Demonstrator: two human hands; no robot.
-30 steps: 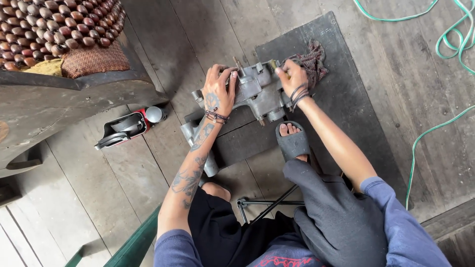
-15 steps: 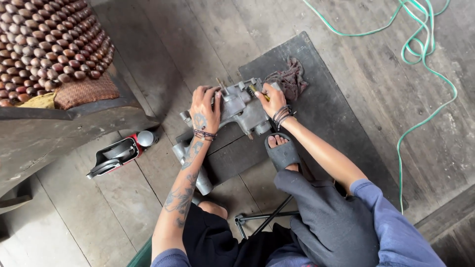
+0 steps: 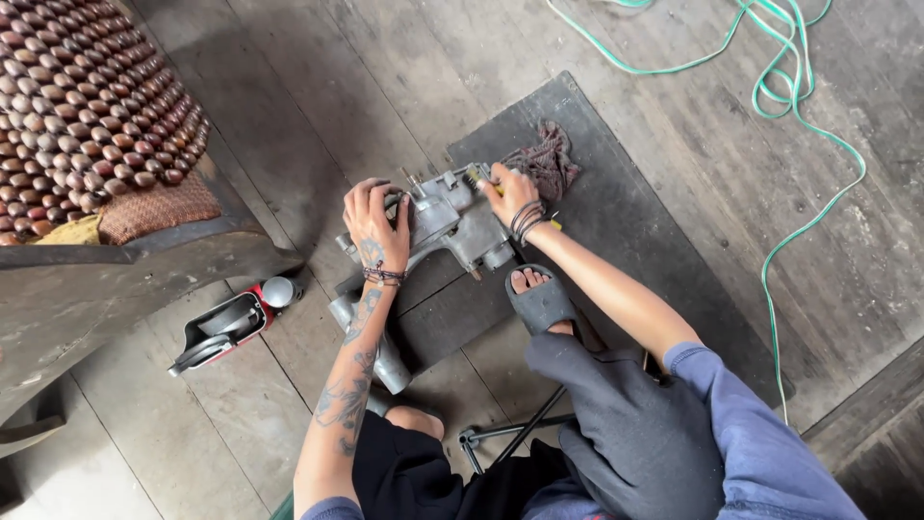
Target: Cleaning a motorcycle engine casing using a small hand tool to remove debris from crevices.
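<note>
A grey cast-metal engine part (image 3: 452, 226) lies on a dark rubber mat (image 3: 616, 202) on the plank floor. My left hand (image 3: 375, 221) rests on top of its left end, fingers curled over the casting. At the part's far right corner, my right hand (image 3: 510, 191) grips a small yellow-handled tool (image 3: 478, 174) pressed against the metal. Just behind that hand lies a dark reddish rag (image 3: 549, 159). My foot in a grey slide sandal (image 3: 539, 300) is planted on the mat just below the part.
A grey tube (image 3: 383, 351) extends from the part toward my knees. A red and silver canister-like object (image 3: 231, 323) lies left of it. A seat with a wooden bead cover (image 3: 87, 106) stands at upper left. A green hose (image 3: 789, 116) loops at right.
The view has shifted, so the part and hands sit lower and more central. Both hands stay on the part; the right hand has crept slightly along its far edge.
</note>
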